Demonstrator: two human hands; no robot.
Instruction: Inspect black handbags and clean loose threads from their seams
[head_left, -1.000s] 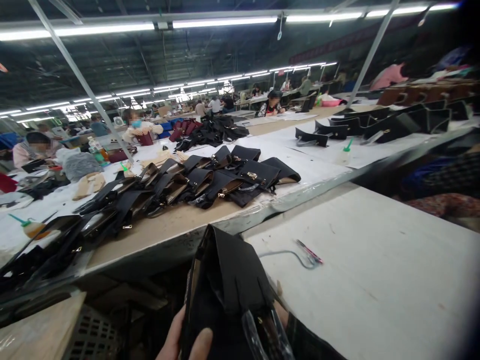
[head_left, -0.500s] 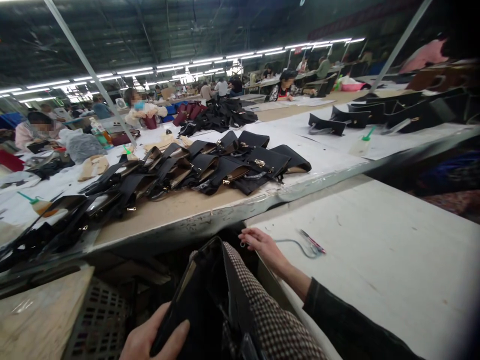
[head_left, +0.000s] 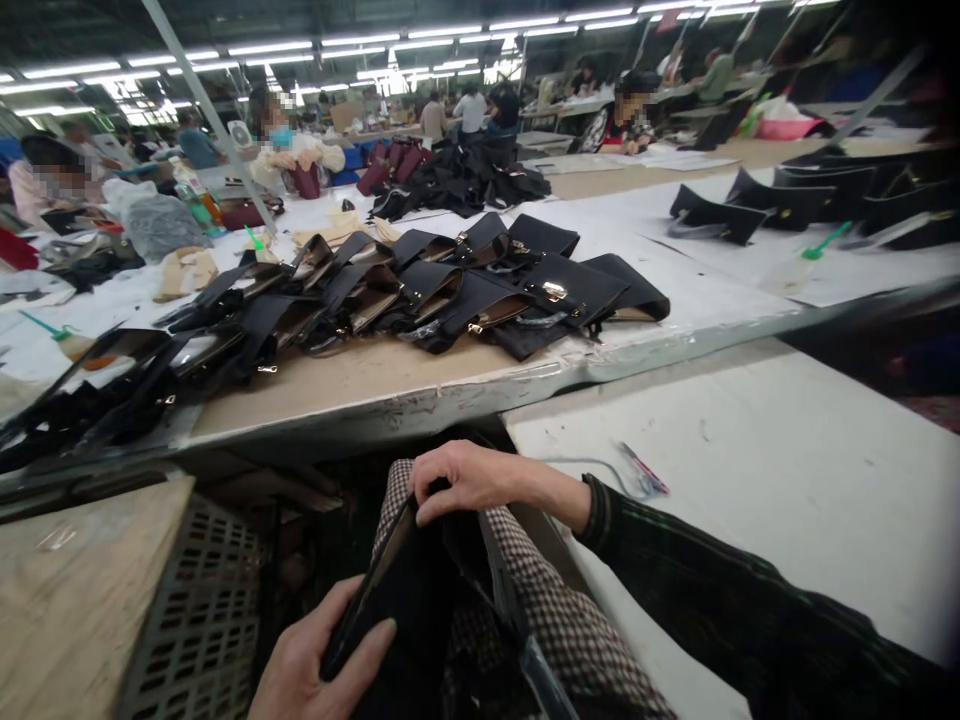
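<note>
A black handbag (head_left: 412, 600) rests tilted across my lap, over checked cloth (head_left: 570, 630), its mouth towards me. My left hand (head_left: 322, 650) grips the near left edge, thumb on one face and fingers round the other. At the far top corner, my right hand (head_left: 469, 478) is closed on the bag's edge, thumb and fingertips bent over it. Whether anything small is also in those right fingers is hidden. A clear-wrapped strap (head_left: 544, 680) hangs at the right side of the bag.
Thread snips (head_left: 643, 468) with a grey-blue cord lie on the white side table (head_left: 787, 500). Several black bags (head_left: 465, 300) cover the long workbench (head_left: 300, 400). A slatted crate (head_left: 206, 590) stands at lower left. Co-workers (head_left: 300, 150) sit across the bench.
My right hand has come left from over the side table's edge onto the bag's top edge and closed there. My left hand keeps its hold. The view has tipped downward.
</note>
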